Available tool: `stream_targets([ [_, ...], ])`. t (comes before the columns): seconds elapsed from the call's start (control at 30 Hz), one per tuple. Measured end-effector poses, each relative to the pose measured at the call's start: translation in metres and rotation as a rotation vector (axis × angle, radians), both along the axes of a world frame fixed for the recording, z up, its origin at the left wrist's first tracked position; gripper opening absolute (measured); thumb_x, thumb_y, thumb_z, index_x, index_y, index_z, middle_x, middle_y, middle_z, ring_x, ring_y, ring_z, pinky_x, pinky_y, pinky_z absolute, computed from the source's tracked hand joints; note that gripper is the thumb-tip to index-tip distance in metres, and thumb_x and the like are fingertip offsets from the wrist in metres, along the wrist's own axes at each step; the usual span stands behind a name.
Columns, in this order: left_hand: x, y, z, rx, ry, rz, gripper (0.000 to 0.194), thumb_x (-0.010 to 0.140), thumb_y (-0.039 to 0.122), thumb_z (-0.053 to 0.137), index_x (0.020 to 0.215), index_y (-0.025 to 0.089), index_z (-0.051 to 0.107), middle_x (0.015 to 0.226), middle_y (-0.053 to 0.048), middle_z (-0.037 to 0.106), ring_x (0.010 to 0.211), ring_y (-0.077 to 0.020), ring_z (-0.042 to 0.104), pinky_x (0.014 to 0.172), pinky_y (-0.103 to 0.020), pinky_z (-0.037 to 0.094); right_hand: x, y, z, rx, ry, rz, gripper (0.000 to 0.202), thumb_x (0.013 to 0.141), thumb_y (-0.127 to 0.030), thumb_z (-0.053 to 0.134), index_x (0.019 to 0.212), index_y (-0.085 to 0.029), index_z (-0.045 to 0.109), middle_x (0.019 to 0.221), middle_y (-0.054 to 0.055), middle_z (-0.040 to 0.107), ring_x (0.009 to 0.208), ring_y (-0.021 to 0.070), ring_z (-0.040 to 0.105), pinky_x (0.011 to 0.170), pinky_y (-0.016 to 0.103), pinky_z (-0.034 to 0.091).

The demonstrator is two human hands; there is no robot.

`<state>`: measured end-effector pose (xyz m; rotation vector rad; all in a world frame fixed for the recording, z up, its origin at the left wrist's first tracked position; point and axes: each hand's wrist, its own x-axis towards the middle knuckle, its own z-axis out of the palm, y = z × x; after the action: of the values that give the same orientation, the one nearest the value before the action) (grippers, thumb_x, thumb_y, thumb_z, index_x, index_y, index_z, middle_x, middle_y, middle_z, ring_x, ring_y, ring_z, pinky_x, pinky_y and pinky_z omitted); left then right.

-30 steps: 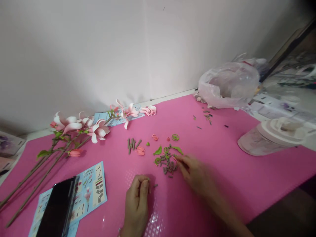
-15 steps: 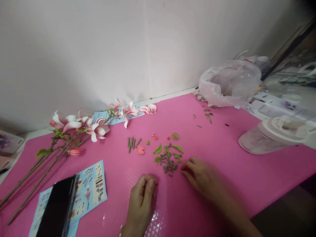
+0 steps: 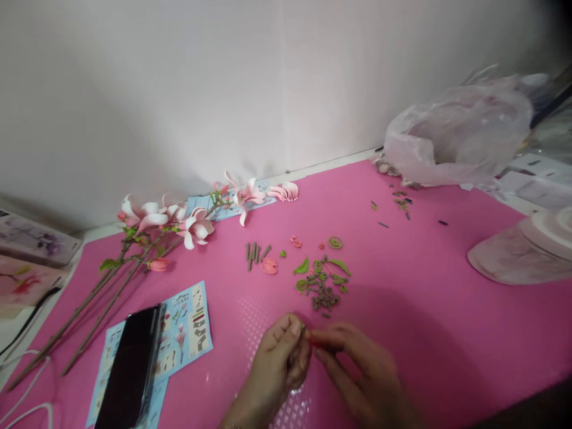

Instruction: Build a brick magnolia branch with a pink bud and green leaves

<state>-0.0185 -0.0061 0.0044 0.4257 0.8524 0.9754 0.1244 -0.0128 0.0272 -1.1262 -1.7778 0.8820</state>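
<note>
My left hand [image 3: 286, 351] is closed in a pinch at the bottom middle, with a small dark piece barely showing at its fingertips. Touching those fingertips from the right, my right hand [image 3: 357, 369] is pinched too, around a tiny reddish piece [image 3: 314, 343], blurred. Just beyond both hands lies a pile of small brown pieces [image 3: 324, 296], with green leaf pieces [image 3: 302, 266] around it. Several brown sticks [image 3: 252, 255] and a pink petal piece [image 3: 269, 266] sit left of the pile.
Assembled pink flower stems [image 3: 196, 226] lie at the left. A black phone [image 3: 129, 369] rests on a printed sheet [image 3: 192, 322]. At the right are a plastic bag [image 3: 456, 137], scattered small pieces [image 3: 403, 204] and a cup [image 3: 522, 250] on the pink mat [image 3: 429, 268].
My right hand has moved left from beside the pile to meet my left hand, and its fingers have closed on a small piece. The view has shifted, so objects at the right sit farther right.
</note>
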Motion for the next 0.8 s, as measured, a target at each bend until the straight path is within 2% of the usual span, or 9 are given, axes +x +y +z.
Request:
stream_targets([
  [0.13,0.000,-0.001,-0.002,0.024,-0.004,-0.021,0.033,0.087,0.039,0.054,0.064,0.018,0.043,0.041,0.010,0.040,0.032,-0.0023,0.019,0.033,-0.017,0.011,0.002,0.007,-0.001,0.043,-0.029,-0.046,0.011,0.083,-0.010,0.059,0.085,-0.021,0.062,0.071,-0.002,0.063,0.064,0.0103,0.061,0.061,0.019,0.049],
  [0.27,-0.001,-0.002,-0.006,0.056,0.016,-0.046,0.033,0.088,0.039,0.052,0.065,0.018,0.041,0.043,0.010,0.040,0.033,-0.0023,0.021,0.034,-0.017,0.012,0.002,0.008,-0.002,0.087,-0.094,-0.111,0.009,0.084,-0.013,0.057,0.079,-0.020,0.062,0.070,0.000,0.061,0.065,0.0123,0.060,0.062,0.022,0.049],
  [0.43,-0.001,-0.004,-0.006,0.158,0.123,-0.054,0.032,0.086,0.042,0.055,0.069,0.018,0.042,0.044,0.011,0.038,0.034,-0.0020,0.022,0.036,-0.018,0.013,0.001,0.005,-0.005,0.143,-0.124,-0.131,0.009,0.085,-0.014,0.056,0.081,-0.019,0.062,0.071,0.001,0.061,0.068,0.0133,0.060,0.064,0.023,0.049],
  [0.57,0.001,-0.008,-0.004,0.244,0.119,-0.084,0.028,0.088,0.042,0.052,0.075,0.019,0.043,0.046,0.012,0.037,0.038,-0.0031,0.022,0.038,-0.019,0.013,0.003,0.003,-0.005,0.137,-0.139,-0.135,0.011,0.087,-0.015,0.054,0.080,-0.019,0.061,0.071,0.001,0.061,0.068,0.0133,0.060,0.064,0.024,0.048],
  [0.8,0.002,-0.012,-0.003,0.256,0.083,-0.091,0.027,0.092,0.042,0.043,0.078,0.019,0.042,0.044,0.012,0.033,0.036,-0.0041,0.020,0.038,-0.020,0.012,0.001,0.002,0.002,0.144,-0.087,-0.116,0.012,0.086,-0.013,0.055,0.077,-0.019,0.061,0.069,0.000,0.061,0.066,0.0124,0.059,0.063,0.023,0.047],
])
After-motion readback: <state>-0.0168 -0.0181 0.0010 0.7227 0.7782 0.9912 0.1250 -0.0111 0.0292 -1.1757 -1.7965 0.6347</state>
